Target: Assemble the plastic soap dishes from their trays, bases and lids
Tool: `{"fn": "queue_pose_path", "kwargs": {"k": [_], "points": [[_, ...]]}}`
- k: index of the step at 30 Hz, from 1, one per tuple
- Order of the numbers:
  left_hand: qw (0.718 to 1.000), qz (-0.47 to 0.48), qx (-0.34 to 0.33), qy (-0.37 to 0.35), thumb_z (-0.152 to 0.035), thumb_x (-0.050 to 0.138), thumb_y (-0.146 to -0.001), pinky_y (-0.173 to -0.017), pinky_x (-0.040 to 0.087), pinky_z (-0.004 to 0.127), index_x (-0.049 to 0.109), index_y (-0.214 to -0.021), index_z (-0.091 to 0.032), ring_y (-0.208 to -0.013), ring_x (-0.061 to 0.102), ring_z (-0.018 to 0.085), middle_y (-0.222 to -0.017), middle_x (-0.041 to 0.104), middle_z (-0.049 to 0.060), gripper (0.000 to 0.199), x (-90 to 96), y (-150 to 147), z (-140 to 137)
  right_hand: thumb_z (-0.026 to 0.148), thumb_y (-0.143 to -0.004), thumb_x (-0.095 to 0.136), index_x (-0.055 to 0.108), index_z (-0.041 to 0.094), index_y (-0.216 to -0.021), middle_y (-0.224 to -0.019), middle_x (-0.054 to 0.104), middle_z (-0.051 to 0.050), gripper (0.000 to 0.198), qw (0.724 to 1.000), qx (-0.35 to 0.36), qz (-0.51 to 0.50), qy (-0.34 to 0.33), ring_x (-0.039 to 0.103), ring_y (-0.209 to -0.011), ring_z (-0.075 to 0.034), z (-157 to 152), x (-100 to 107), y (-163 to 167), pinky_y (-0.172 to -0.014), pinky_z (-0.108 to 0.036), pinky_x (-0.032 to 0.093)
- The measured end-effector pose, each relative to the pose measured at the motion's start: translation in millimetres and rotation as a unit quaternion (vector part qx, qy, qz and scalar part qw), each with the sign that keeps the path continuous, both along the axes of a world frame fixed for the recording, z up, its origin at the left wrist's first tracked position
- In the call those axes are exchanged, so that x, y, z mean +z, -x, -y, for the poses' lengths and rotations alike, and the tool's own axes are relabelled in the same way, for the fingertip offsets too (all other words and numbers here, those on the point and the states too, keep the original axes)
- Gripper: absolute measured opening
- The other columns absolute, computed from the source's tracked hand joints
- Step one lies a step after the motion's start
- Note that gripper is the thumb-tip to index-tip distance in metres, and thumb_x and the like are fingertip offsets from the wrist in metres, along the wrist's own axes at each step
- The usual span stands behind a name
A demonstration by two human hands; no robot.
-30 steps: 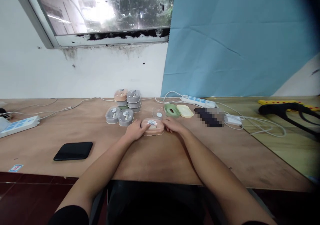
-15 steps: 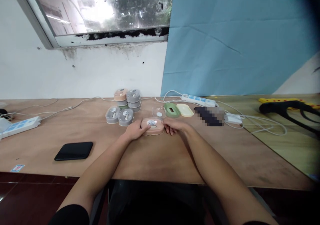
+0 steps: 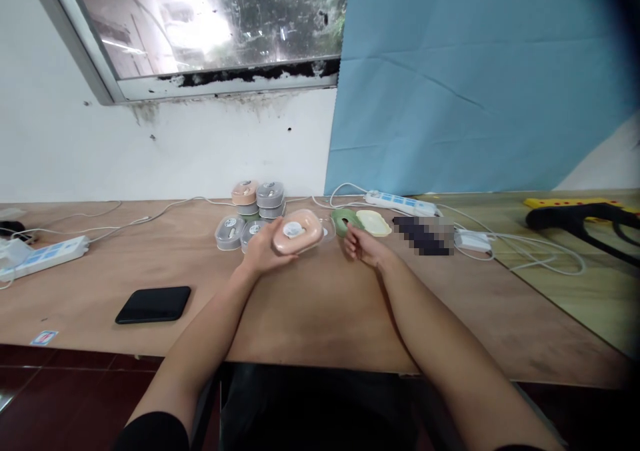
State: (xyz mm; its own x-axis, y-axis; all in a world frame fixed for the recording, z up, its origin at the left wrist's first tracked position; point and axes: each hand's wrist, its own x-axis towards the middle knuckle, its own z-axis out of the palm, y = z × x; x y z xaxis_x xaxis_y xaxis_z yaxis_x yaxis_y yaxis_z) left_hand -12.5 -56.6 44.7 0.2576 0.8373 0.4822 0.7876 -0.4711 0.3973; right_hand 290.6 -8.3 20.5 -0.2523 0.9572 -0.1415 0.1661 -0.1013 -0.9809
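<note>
My left hand (image 3: 261, 247) grips a peach plastic box (image 3: 301, 232) with a clear lid and a round label, tilted and raised off the table. To the right of the box, my right hand (image 3: 367, 245) hovers apart from it with its fingers curled in; nothing shows in them. Just behind that hand lies a green oval piece with a slot (image 3: 344, 220), next to a pale yellow tray (image 3: 374, 223). A clear lid (image 3: 328, 227) is partly hidden behind the peach box. Grey boxes, one of them a grey box in front (image 3: 230, 232), stand left of my left hand.
Behind these, more boxes are stacked, with a peach box (image 3: 245, 191) on top. A black phone (image 3: 153, 304) lies at the front left. Power strips (image 3: 400, 203) and white cables run along the back, with a white adapter (image 3: 473, 240) at right. A blurred dark object (image 3: 423, 235) lies near it.
My left hand has lifted the peach box off the table and tilted it. My right hand has let go of the box's right side and moved slightly right and up. The view shifted slightly.
</note>
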Motion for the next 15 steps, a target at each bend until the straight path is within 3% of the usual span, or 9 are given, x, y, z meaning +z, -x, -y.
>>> {"fn": "queue_pose_path", "kwargs": {"k": [3,5,7,10,13,15], "points": [[0.989,0.073,0.094,-0.084,-0.06,0.07,-0.065,-0.102,0.039,0.037,0.019,-0.145,-0.02,-0.127,0.044,0.029,-0.139,0.044,0.014,0.103,6.5,23.0,-6.5,0.064,-0.082,0.038,0.027,0.024,-0.059,-0.047,0.033,0.006,0.047,0.979,-0.172,0.045,-0.104,0.039,-0.044,-0.012,-9.1,-3.6,-12.7,-0.045,-0.025,0.034],[0.97,0.117,0.174,-0.127,-0.059,0.07,-0.066,-0.103,0.039,0.035,0.018,-0.144,-0.016,-0.127,0.044,0.027,-0.139,0.043,0.015,0.102,8.3,40.8,-11.8,0.057,-0.08,0.047,0.031,0.023,-0.057,-0.049,0.036,0.005,0.044,0.921,-0.316,0.116,-0.196,0.04,-0.05,-0.013,-14.1,-6.2,-20.6,-0.051,-0.026,0.034],[0.946,0.136,0.249,-0.158,-0.058,0.069,-0.068,-0.107,0.035,0.035,0.02,-0.143,-0.014,-0.13,0.04,0.027,-0.141,0.039,0.015,0.099,7.9,57.7,-17.8,0.05,-0.08,0.05,0.036,0.022,-0.055,-0.051,0.039,0.003,0.039,0.855,-0.41,0.185,-0.26,0.041,-0.055,-0.014,-17.5,-8.5,-27.3,-0.056,-0.026,0.033],[0.905,0.183,0.338,-0.179,-0.057,0.066,-0.072,-0.11,0.029,0.037,0.019,-0.141,-0.007,-0.132,0.035,0.028,-0.142,0.035,0.019,0.097,3.2,77.8,-28.2,0.045,-0.082,0.045,0.043,0.021,-0.057,-0.056,0.048,0.001,0.035,0.801,-0.47,0.241,-0.28,0.043,-0.058,-0.015,-20.2,-10.8,-34.4,-0.059,-0.027,0.032],[0.876,0.254,0.379,-0.157,-0.051,0.068,-0.072,-0.108,0.031,0.035,0.016,-0.139,-0.002,-0.131,0.036,0.026,-0.14,0.035,0.023,0.097,-4.9,88.9,-37.8,0.043,-0.082,0.045,0.048,0.019,-0.061,-0.062,0.055,-0.002,0.032,0.784,-0.492,0.26,-0.274,0.046,-0.061,-0.016,-22.4,-12.9,-38.4,-0.061,-0.028,0.033],[0.872,0.256,0.399,-0.121,-0.049,0.072,-0.068,-0.107,0.033,0.036,0.02,-0.137,-0.006,-0.13,0.038,0.027,-0.138,0.038,0.022,0.097,-10.2,91.1,-40.6,0.042,-0.082,0.046,0.051,0.019,-0.062,-0.064,0.058,-0.003,0.031,0.785,-0.496,0.259,-0.267,0.048,-0.062,-0.017,-23.9,-14.3,-40.0,-0.062,-0.028,0.034]]}}
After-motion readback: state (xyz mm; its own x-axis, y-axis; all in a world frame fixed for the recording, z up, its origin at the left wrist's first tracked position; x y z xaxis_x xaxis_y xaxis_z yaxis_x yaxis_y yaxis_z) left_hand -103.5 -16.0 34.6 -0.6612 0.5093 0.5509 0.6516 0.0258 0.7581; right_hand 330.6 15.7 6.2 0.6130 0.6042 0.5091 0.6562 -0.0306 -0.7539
